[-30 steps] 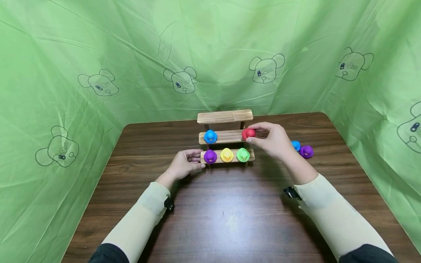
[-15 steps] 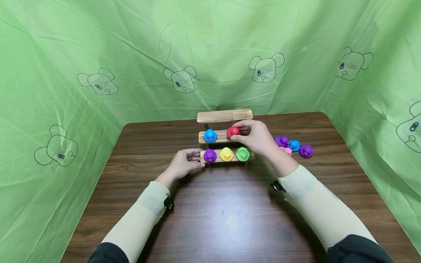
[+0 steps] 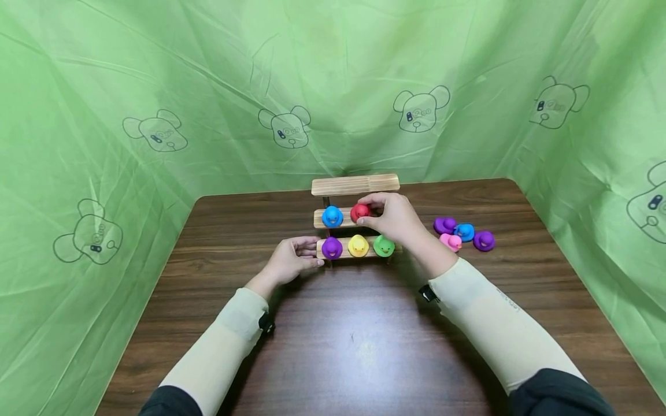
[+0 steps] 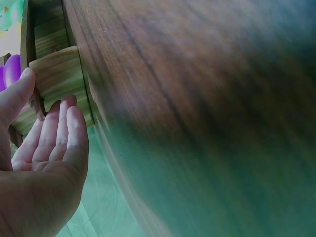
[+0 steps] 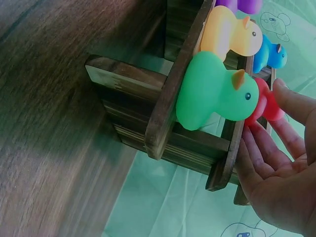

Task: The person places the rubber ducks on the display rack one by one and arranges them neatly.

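Green sheeting (image 3: 156,69) with printed bear-head outlines walls us in on three sides; no readable writing or brand anywhere. Dark wood-grain worktop (image 3: 364,346) fills the near field. Three-step wooden rack (image 3: 356,184) sits at the far middle, long axis running left to right, top step bare. Our left hand (image 3: 291,260) rests against the rack's near-left end, fingers straight and relaxed, holding nothing; left wrist view shows fingertips (image 4: 69,106) touching the end of the low step (image 4: 59,79). Our right hand (image 3: 392,216) is at the middle step, thumb and fingers pinching the red duck (image 3: 360,212), which sits on or just over that step, just right of the blue duck (image 3: 332,216). We can't tell if it has touched down yet. Right hand is the nearer one; open space on the step lies under and right of it. Low step holds purple duck (image 3: 332,247), yellow duck (image 3: 358,245), green duck (image 3: 384,245), left to right. Loose ducks (image 3: 463,233), two purple, one blue, one pink, lie on the worktop right of the rack.
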### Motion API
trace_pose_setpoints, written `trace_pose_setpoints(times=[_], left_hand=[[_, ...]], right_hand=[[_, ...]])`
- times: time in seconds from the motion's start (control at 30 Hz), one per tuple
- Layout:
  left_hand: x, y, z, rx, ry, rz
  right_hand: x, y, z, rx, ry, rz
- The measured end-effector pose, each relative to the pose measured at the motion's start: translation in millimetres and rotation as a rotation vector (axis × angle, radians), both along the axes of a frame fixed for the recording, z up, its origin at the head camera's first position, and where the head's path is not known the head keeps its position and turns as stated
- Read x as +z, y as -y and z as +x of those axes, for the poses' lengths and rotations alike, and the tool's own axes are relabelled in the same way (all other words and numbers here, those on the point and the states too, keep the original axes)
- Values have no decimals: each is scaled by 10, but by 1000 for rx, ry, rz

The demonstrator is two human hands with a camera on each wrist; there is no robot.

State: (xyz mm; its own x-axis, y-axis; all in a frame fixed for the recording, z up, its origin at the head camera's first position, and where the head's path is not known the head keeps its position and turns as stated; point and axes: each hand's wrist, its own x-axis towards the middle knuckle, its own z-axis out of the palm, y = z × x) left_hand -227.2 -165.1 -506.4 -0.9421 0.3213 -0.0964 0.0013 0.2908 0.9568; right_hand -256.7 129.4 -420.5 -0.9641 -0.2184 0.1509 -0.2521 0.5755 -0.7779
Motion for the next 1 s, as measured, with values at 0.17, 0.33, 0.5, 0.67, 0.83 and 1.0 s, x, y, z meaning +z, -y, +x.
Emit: trace_pose_setpoints(times=[0.17,0.33,0.5,0.67,0.83,1.0], left_hand=[[10,18,6,-1,-2,-3],[8,26,5,4,4,5],[-12,24,4,6,0,10],[-19,21,5,8,-4,10],[0,16,8,2,0,19],[11,8,4,6,8,17]], right_hand=[[11,41,-1,-2,-12,16],[15,85,-9,-6,-11,34],[22,63,8,14,-1,5],[52,-79,54,18,-28,-24],[124,-422,103,-91,-85,-51],[111,-953,80,-214,-128,-49]])
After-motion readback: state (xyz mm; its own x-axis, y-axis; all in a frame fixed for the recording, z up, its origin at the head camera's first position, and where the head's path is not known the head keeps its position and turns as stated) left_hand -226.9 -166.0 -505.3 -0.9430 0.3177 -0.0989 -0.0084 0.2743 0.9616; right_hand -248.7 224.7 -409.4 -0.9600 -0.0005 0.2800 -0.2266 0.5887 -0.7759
